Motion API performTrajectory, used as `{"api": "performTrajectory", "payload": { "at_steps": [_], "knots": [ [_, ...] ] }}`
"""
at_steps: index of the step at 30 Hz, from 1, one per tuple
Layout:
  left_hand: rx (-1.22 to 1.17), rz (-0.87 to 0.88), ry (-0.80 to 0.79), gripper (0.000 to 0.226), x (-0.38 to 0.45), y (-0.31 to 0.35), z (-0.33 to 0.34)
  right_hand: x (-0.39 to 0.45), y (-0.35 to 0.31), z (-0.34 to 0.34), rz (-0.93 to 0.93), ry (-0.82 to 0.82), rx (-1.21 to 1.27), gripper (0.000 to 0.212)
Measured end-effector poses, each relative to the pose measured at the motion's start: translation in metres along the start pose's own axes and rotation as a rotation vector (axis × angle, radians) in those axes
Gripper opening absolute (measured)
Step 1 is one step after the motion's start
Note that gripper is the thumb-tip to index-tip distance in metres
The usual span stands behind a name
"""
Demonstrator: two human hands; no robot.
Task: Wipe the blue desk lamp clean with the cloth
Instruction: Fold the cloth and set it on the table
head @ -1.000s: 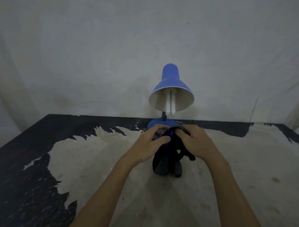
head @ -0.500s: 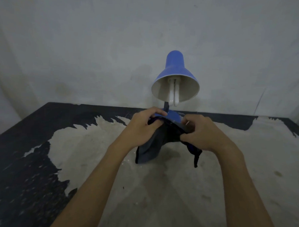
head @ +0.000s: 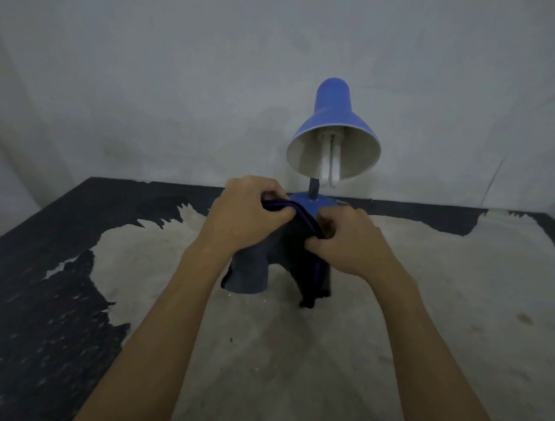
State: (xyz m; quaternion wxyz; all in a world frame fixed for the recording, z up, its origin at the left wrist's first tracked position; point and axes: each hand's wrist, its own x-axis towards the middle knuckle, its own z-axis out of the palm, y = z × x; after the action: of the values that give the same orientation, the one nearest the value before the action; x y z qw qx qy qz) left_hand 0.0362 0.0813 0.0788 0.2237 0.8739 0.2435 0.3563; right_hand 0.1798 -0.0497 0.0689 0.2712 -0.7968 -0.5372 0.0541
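Hands gathering cloth (head: 280, 252) at frame centre | left hand (head: 247, 215) and right hand (head: 348, 242) both pinching its hem | lamp (head: 333, 130) standing just behind, unwiped | you are bunching a firm pad first.

No text, label, brand, number or sign can be read on anything here.

Both bare forearms reach forward and converge, the left hand (head: 249, 214) and right hand (head: 348, 242) held close together, knuckles up, fingers and thumbs of the 2 curled tight, pinching the cloth (head: 287, 242).
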Motion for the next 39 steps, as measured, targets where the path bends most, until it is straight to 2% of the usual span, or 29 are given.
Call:
{"api": "performTrajectory", "payload": {
  "at_steps": [3,5,8,11,14,16,19,21,24,26,30,33,39],
  "knots": [
    [0.062,-0.056,-0.077,0.012,0.000,-0.005,-0.012,0.000,0.004,-0.009,0.017,-0.092,0.017,0.017],
    [0.058,-0.077,-0.148,0.015,0.002,-0.011,-0.019,-0.003,0.009,-0.015,0.003,-0.112,0.030,0.022],
    [0.019,-0.080,-0.215,0.017,0.003,-0.017,-0.028,-0.005,0.018,-0.022,0.011,-0.049,0.071,0.030],
    [-0.006,-0.085,-0.262,0.015,0.002,-0.020,-0.036,-0.003,0.027,-0.024,0.023,0.010,0.092,0.016],
    [-0.050,-0.147,-0.364,0.019,0.000,-0.028,-0.046,-0.001,0.032,-0.026,0.036,0.097,0.136,0.015],
    [-0.049,-0.196,-0.435,0.023,-0.001,-0.034,-0.052,-0.001,0.033,-0.026,0.055,0.143,0.201,0.013],
    [-0.084,-0.244,-0.487,0.014,-0.005,-0.038,-0.060,0.000,0.034,-0.025,0.126,0.187,0.374,0.013],
    [-0.146,-0.281,-0.468,0.012,-0.008,-0.039,-0.066,0.001,0.033,-0.025,0.168,0.207,0.541,0.017],
    [-0.232,-0.306,-0.402,0.026,-0.011,-0.042,-0.073,-0.001,0.034,-0.025,0.223,0.217,0.788,0.016],
    [-0.263,-0.307,-0.383,0.030,-0.013,-0.044,-0.075,-0.003,0.036,-0.024,0.263,0.191,0.862,0.012],
    [-0.273,-0.314,-0.382,0.030,-0.013,-0.047,-0.074,-0.003,0.039,-0.021,0.290,0.190,0.836,0.011],
    [-0.246,-0.317,-0.340,0.017,-0.012,-0.049,-0.073,0.000,0.039,-0.020,0.269,0.250,0.815,0.013],
    [-0.226,-0.124,-0.083,0.004,-0.007,-0.045,-0.066,0.000,0.041,-0.027,0.129,0.404,0.767,0.019]
  ]
}}
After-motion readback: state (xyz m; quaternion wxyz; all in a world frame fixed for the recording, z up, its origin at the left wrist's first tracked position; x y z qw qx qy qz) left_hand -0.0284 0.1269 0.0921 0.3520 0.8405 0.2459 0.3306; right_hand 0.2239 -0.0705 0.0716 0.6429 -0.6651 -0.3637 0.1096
